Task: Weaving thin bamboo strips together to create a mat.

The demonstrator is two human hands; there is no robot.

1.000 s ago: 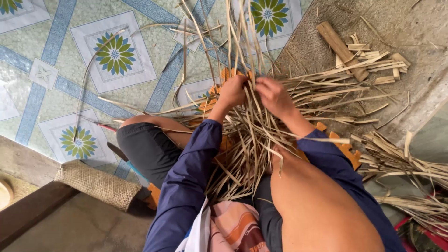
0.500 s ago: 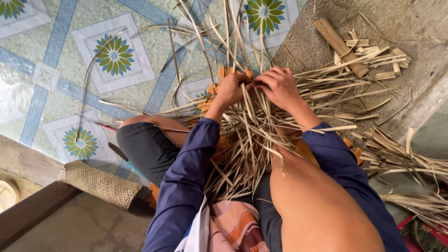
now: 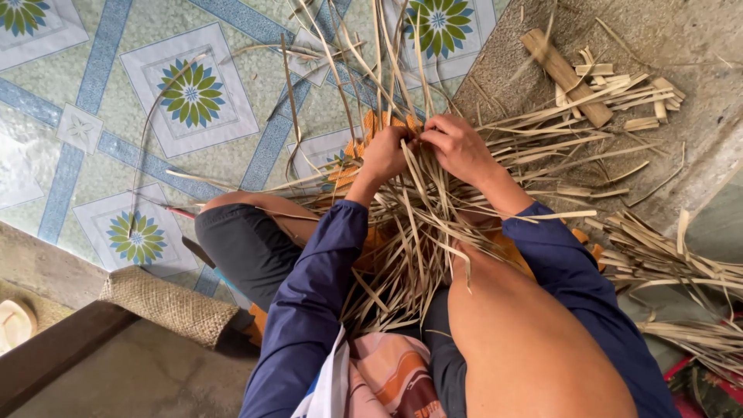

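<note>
Both hands meet over a loose bundle of pale strips (image 3: 418,232) that lies across the person's lap and fans out onto the floor. The left hand (image 3: 385,155) is curled shut around several strips, and the right hand (image 3: 457,147), touching it, pinches strips between bent fingers. An orange piece (image 3: 379,124) shows just beyond the hands. A wood block (image 3: 565,73) and cut strip ends (image 3: 627,93) lie on the mat (image 3: 681,39) beside the tiled floor (image 3: 116,155).

No packages, labels, signs or screens anywhere in view.
</note>
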